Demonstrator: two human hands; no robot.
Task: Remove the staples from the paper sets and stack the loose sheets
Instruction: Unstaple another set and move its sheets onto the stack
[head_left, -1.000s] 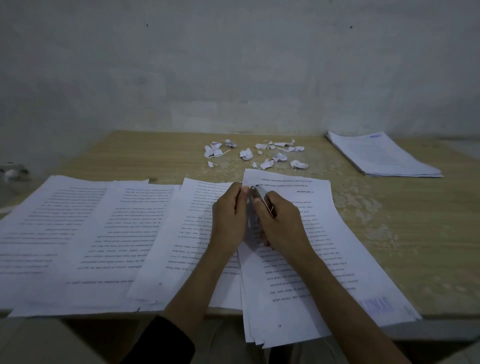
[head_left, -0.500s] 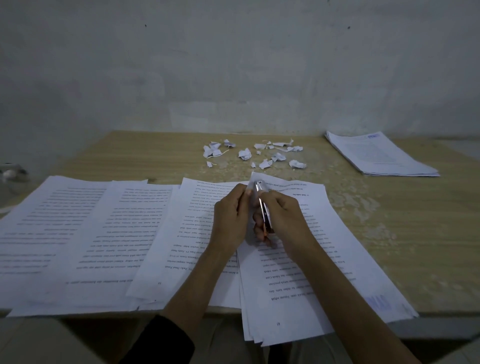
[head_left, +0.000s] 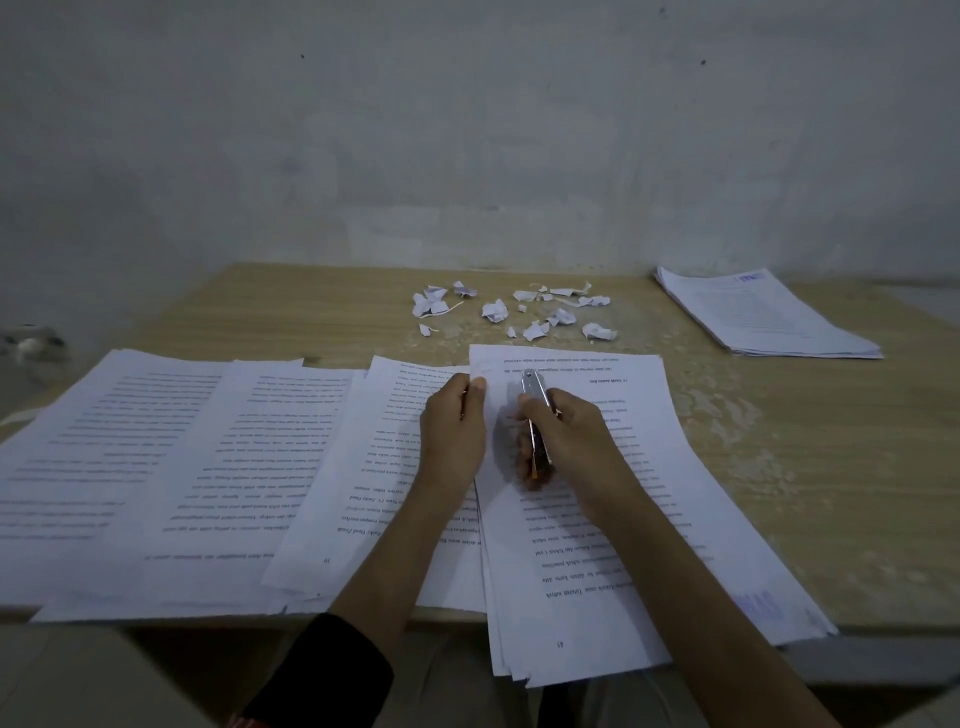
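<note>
Evidently the step in hand is prising out a staple: the left hand (head_left: 452, 431) pinches the far corner of the white printed paper set (head_left: 597, 525) lying on the tan wooden worktop (head_left: 779, 467). The right hand (head_left: 569, 441), just beside it over the same set, grips a slim silver metal tool (head_left: 535, 397). Next, I judge, the tool's tip must reach that pinched corner.
</note>
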